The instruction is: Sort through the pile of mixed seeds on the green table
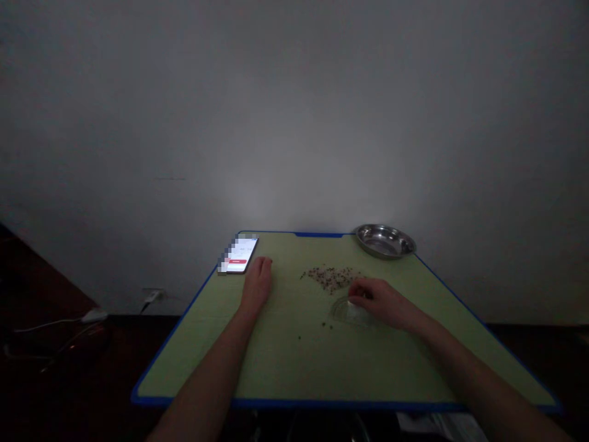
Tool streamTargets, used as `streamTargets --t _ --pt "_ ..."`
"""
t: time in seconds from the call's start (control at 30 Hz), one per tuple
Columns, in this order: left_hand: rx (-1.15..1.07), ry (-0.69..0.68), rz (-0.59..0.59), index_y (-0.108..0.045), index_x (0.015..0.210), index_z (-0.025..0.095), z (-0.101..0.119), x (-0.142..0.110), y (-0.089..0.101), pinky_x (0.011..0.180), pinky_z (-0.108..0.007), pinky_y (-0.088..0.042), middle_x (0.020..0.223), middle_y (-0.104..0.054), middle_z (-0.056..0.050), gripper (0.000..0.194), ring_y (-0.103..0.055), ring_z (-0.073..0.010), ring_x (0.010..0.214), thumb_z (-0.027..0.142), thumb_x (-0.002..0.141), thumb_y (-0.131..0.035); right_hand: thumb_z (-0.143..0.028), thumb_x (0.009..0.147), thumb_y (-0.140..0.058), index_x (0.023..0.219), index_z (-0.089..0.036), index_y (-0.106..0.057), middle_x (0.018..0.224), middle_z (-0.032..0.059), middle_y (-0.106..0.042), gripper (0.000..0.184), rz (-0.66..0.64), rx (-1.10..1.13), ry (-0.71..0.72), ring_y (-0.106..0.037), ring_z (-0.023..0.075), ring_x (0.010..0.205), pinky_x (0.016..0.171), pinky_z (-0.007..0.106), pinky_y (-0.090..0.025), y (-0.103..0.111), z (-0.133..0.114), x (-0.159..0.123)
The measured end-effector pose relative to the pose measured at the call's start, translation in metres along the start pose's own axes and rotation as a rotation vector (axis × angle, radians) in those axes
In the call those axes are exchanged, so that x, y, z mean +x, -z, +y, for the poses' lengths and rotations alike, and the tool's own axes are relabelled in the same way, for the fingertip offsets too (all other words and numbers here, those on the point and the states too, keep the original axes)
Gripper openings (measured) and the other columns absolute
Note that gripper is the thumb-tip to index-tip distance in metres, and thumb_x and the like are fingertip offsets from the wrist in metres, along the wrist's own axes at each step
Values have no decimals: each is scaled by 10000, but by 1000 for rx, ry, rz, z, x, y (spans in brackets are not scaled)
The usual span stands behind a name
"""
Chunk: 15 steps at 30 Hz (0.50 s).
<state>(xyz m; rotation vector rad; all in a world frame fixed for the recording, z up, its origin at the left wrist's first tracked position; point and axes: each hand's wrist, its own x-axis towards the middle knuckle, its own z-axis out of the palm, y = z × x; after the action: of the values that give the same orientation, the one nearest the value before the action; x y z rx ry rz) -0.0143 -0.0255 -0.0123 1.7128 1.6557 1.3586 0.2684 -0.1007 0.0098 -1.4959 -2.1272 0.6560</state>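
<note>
My left hand rests on the green table, fingers curled loosely, just right of a lit phone. It holds nothing that I can see. My right hand lies near a small clear glass dish, its fingers bent at the dish's far rim. A loose pile of small dark and pale grains lies on the table just beyond that hand. A few stray grains dot the table near the dish.
A steel bowl sits at the table's far right corner. The table has a blue edge and stands against a pale wall. A cable and plug lie on the dark floor at left.
</note>
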Motion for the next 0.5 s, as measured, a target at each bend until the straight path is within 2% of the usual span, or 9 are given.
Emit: streamTargets --t 0.5 --pt "-13 3 -3 -521 761 197 2 -1 0 772 -328 -416 804 -568 -35 324 -532 -187 818 429 842 -310 -234 787 -563 781 -179 -636 731 9 -623 91 -11 -1 29 -539 139 671 614 247 -391 -7 -17 -5"
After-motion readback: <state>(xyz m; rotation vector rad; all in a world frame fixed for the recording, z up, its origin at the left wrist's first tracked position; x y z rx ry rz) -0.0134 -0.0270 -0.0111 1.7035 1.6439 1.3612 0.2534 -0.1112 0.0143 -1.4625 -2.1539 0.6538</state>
